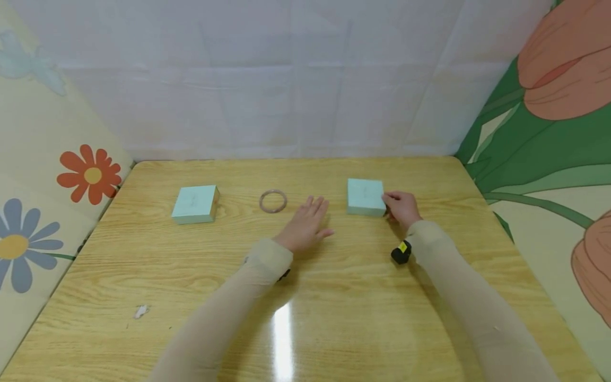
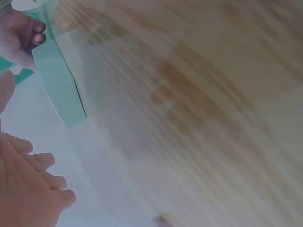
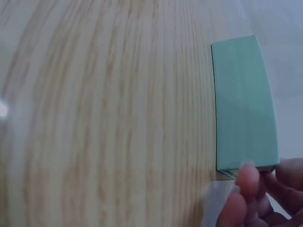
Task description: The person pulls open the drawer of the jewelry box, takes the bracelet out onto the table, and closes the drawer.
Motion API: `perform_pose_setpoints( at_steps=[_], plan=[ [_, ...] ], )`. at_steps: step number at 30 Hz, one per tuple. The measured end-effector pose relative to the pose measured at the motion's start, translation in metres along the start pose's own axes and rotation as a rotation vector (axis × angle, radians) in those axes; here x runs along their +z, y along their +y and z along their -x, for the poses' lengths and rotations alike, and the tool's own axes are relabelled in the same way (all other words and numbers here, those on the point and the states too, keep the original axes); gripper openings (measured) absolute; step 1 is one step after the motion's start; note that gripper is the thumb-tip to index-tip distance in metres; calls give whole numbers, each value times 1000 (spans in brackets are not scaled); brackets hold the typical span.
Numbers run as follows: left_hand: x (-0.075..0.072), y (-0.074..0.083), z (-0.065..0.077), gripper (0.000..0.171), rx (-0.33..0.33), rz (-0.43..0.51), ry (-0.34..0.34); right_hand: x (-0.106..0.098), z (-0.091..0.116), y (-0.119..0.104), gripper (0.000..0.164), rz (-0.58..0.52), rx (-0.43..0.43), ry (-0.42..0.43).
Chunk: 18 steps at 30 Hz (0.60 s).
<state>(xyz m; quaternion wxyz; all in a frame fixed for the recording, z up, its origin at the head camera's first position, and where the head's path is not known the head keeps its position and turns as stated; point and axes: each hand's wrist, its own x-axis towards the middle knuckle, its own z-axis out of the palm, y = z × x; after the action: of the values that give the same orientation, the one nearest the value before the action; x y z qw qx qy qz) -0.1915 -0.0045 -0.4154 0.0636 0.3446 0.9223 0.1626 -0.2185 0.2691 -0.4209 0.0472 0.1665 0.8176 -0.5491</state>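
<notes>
A pale turquoise box lies on the right half of the wooden table. My right hand pinches it at its right end. In the right wrist view, the curled fingertips of the right hand meet the near end of the box. My left hand is stretched out over the table between the ring and this box, holding nothing, its fingers extended. Close to its left lies a thin pinkish-brown ring, like a bangle. In the left wrist view, the left hand is apart from the box.
Another turquoise box sits at the table's left side. A small whitish scrap lies at the front left of the table. Behind hangs a white cloth; flower-patterned panels flank both sides.
</notes>
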Motion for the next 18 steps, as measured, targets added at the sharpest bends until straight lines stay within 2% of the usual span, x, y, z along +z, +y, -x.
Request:
perform_pose_setpoints(
  at_steps=[7, 18],
  plan=[
    [0, 6, -8, 75, -17, -6, -38, 1, 0, 0, 42, -15, -28, -5],
    [6, 10, -19, 75, -19, -19, -41, -3, 0, 0, 42, 2, -22, -21]
  ],
)
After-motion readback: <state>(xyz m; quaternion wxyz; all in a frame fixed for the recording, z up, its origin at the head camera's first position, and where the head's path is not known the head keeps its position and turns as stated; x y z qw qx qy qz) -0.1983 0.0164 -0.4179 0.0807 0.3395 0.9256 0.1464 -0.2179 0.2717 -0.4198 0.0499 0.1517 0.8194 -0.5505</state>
